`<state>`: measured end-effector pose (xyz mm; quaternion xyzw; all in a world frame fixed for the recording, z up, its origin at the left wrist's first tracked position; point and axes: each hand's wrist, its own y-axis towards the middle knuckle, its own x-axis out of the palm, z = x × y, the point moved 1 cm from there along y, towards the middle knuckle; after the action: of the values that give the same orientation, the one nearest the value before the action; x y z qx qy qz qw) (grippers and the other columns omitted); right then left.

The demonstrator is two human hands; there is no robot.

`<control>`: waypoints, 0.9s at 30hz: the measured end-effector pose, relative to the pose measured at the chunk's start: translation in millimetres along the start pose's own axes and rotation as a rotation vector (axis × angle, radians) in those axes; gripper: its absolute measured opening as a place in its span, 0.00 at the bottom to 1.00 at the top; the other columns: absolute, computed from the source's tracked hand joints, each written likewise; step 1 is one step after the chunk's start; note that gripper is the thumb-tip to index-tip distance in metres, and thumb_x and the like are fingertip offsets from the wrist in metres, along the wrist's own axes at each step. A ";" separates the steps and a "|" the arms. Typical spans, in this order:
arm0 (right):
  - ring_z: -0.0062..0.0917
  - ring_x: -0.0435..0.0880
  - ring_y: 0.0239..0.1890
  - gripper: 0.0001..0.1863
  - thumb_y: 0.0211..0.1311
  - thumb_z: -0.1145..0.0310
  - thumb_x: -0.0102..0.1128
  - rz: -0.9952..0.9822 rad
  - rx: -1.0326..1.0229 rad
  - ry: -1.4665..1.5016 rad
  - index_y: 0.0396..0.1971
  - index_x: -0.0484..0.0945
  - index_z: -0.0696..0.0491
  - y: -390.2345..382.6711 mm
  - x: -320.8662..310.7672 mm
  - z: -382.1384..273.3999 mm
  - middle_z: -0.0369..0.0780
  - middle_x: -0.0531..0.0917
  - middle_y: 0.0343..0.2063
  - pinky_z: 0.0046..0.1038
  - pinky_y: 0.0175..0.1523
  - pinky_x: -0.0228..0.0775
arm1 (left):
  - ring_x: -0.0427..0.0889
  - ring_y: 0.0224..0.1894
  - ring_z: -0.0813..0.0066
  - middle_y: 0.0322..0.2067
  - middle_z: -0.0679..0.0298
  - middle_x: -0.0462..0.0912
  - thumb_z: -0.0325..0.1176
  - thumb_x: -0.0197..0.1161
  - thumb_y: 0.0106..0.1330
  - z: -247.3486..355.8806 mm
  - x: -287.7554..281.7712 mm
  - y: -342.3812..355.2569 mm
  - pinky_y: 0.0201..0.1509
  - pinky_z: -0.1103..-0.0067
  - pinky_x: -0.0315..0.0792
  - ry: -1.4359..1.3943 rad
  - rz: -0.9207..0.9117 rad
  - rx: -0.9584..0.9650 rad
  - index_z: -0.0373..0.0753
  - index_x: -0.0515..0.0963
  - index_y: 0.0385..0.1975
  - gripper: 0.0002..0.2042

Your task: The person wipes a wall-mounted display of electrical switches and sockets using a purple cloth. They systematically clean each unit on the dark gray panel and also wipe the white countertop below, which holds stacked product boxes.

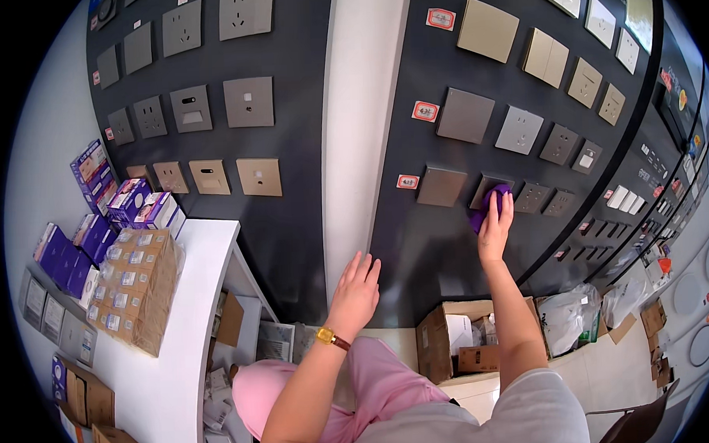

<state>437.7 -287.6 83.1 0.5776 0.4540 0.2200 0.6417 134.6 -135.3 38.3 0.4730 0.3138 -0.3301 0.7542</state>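
Head view: right hand partly hides purple cloth.

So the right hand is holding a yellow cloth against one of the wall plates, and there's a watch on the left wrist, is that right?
Not quite: the cloth is purple, not yellow, as the head view shows. The right hand does hold it against a wall plate, and the watch is on the left wrist.

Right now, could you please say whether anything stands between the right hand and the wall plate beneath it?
Only the purple cloth under the right hand comes between it and the grey wall plate; nothing else visible does.
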 end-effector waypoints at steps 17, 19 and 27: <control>0.46 0.63 0.67 0.31 0.62 0.83 0.47 0.019 0.110 0.013 0.68 0.60 0.55 7.3 -5.9 5.4 0.49 0.63 0.66 0.39 0.69 0.57 | 0.58 0.70 0.55 0.63 0.54 0.68 0.28 0.57 0.65 0.0 1.8 1.7 0.70 0.64 0.61 0.027 -0.023 0.006 0.35 0.67 0.62 0.24; 0.47 0.63 0.66 0.32 0.65 0.82 0.46 -0.035 0.184 0.057 0.70 0.57 0.54 -20.1 -2.9 10.4 0.49 0.62 0.66 0.39 0.69 0.57 | 0.59 0.70 0.55 0.63 0.54 0.68 0.28 0.57 0.65 -1.4 3.4 2.6 0.70 0.64 0.61 0.029 -0.016 0.010 0.35 0.67 0.62 0.24; 0.44 0.62 0.68 0.29 0.64 0.82 0.44 0.087 0.098 -0.012 0.67 0.62 0.55 17.2 -28.6 43.4 0.49 0.63 0.67 0.38 0.71 0.53 | 0.58 0.71 0.54 0.63 0.53 0.68 0.29 0.56 0.65 -2.7 4.6 -4.0 0.71 0.64 0.60 0.031 -0.039 0.004 0.36 0.67 0.62 0.24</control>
<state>464.1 -330.1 105.2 0.6287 0.4350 0.2218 0.6053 133.7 -135.1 31.7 0.4732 0.3341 -0.3381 0.7417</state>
